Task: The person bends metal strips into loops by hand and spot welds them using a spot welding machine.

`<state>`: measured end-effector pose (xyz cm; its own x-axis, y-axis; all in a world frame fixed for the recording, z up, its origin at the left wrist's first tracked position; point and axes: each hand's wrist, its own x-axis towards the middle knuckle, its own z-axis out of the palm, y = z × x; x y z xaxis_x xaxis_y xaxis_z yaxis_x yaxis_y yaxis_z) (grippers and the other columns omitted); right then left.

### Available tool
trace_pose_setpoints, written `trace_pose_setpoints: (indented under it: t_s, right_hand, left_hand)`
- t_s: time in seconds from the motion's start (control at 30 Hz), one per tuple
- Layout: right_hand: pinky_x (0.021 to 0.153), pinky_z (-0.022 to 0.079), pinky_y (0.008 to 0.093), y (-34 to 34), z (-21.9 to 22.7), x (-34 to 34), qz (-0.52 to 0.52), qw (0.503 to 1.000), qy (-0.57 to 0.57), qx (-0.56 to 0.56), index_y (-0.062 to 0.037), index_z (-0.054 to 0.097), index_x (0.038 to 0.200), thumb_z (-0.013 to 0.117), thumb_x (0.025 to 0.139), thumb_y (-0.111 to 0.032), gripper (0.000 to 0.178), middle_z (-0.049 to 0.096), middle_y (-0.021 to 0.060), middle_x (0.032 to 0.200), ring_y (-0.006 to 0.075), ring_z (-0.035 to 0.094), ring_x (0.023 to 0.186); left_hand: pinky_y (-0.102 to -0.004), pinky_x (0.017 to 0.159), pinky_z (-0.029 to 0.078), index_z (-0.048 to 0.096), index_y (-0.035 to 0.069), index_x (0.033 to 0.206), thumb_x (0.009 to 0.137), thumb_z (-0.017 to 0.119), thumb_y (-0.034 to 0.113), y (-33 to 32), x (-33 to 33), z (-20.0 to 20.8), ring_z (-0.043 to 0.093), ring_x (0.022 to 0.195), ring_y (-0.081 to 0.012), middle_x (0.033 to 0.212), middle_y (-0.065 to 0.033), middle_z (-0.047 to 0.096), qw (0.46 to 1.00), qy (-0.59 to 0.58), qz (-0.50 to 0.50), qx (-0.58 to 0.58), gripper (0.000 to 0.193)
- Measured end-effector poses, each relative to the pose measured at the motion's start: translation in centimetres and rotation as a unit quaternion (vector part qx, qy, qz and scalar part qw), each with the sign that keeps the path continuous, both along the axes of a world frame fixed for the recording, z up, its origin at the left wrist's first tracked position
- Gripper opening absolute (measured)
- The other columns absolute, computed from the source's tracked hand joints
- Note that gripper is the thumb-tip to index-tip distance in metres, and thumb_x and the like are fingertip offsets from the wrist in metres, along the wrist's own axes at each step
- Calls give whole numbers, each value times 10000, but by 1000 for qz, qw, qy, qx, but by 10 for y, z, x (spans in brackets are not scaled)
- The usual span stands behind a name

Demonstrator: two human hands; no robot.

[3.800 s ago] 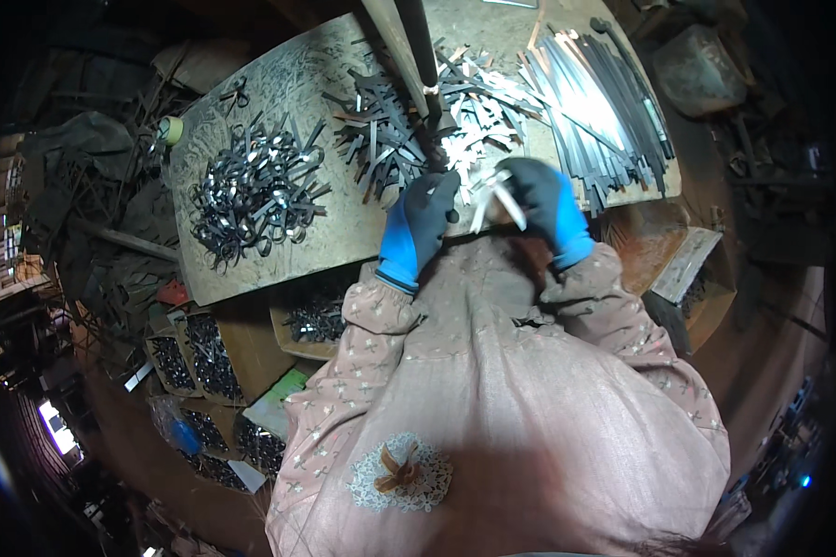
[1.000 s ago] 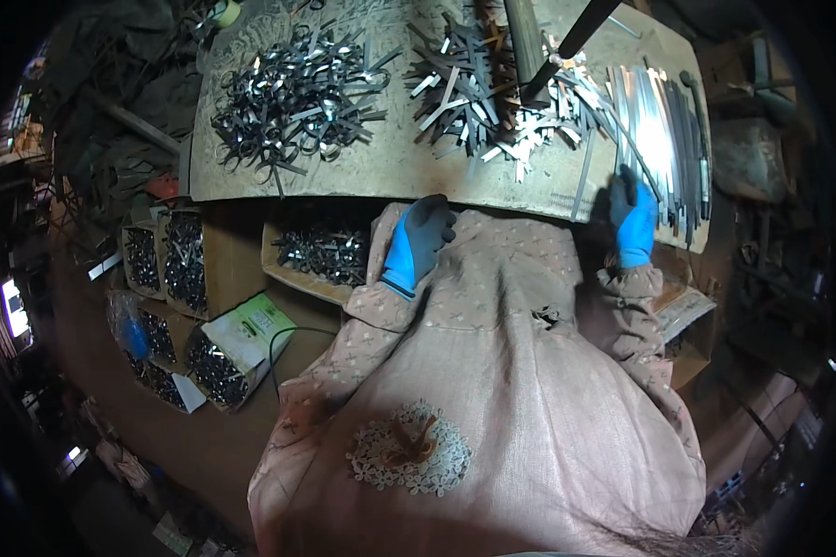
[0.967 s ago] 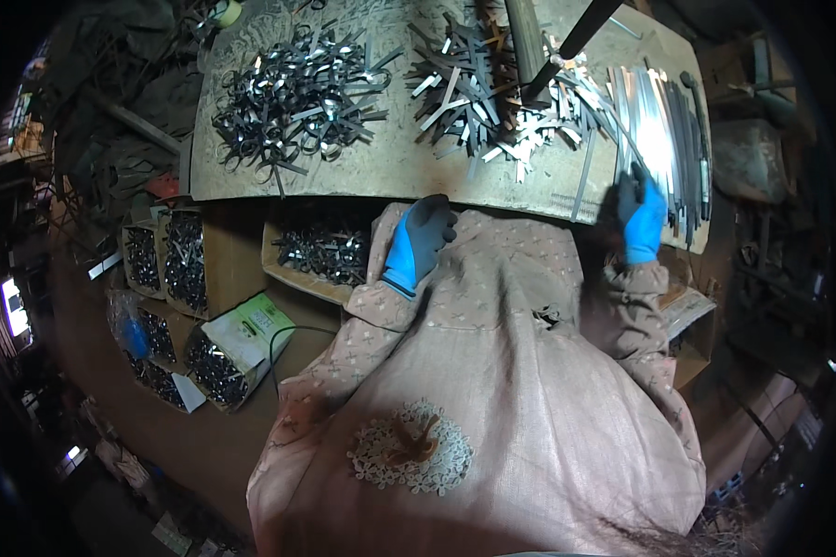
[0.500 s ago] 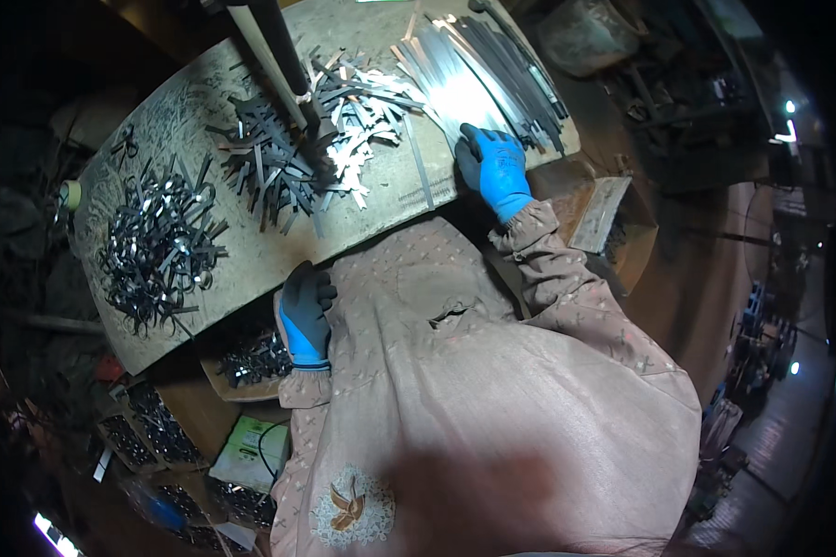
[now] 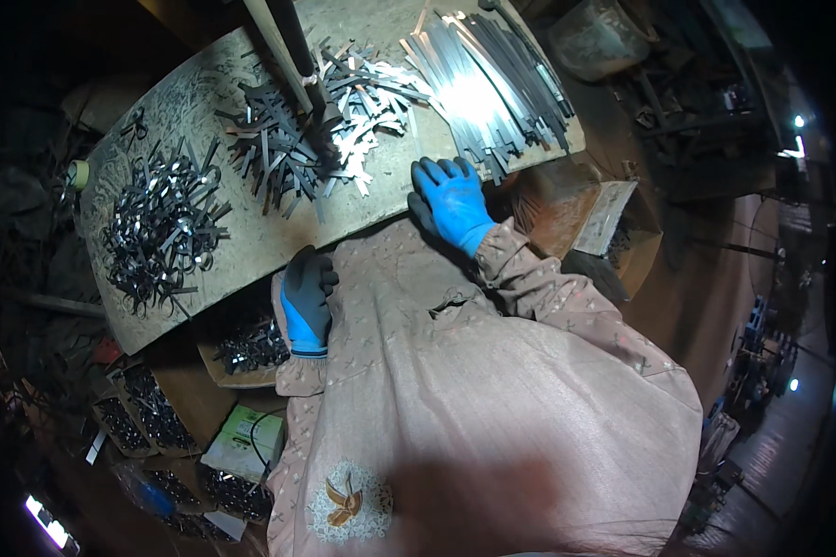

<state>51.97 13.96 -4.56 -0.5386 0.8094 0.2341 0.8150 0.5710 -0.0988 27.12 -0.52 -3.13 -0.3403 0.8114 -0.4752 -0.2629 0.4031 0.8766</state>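
My right hand [image 5: 450, 202], in a blue glove with a dark thumb side, lies at the near edge of the worktable [image 5: 251, 255]. Its fingers are stretched forward and slightly apart on the tabletop, with nothing visible in them. Just beyond that hand, to the right, long flat metal strips [image 5: 474, 93] lie side by side under bright glare. My left hand [image 5: 306, 302], gloved in blue and dark grey, rests against my lap below the table edge. Its fingers curl loosely, and no object shows in it.
A heap of short dark strips [image 5: 274, 148] surrounds an upright post [image 5: 279, 51]. Curled shiny pieces [image 5: 163, 223] form another pile on the left. Below the table are boxes of metal pieces [image 5: 251, 348] and a green-white box [image 5: 243, 441]. An open carton [image 5: 557, 209] stands to the right.
My right hand has drawn back from the long strips, moving left and nearer to me at the table edge. Some strip ends now jut further forward. My left hand stays in my lap.
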Motion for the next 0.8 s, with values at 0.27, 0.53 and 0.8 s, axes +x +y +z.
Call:
trace_pose_setpoints:
  t_s: [0.27, 0.53, 0.8]
  right_hand:
    - [1010, 386, 476, 3, 3, 36, -84, 960, 169, -208, -147, 626, 1249, 615, 870, -218, 386, 633, 90, 1232, 323, 559, 1138]
    - [1043, 362, 489, -5, -2, 52, 75, 995, -52, -52, -218, 510, 1393, 638, 700, -31, 729, 529, 78, 1317, 319, 487, 1197]
    - [873, 511, 422, -13, 64, 47, 149, 967, 206, -17, -120, 623, 1264, 625, 802, -65, 465, 607, 121, 1236, 316, 616, 1071]
  left_hand:
    - [-244, 623, 470, 606, -49, 1215, 988, 552, 243, -10, 6, -1, 605, 685, -123, 855, -92, 666, 1000, -6, 14, 7, 374]
    - [-249, 638, 470, 629, -44, 1198, 994, 537, 251, 4, 10, 6, 598, 700, -113, 867, -82, 678, 1000, 21, -18, 1, 370]
    - [-255, 690, 493, 548, -45, 1283, 987, 553, 187, 3, 4, 3, 614, 797, -127, 962, -103, 648, 996, -78, -4, 41, 376]
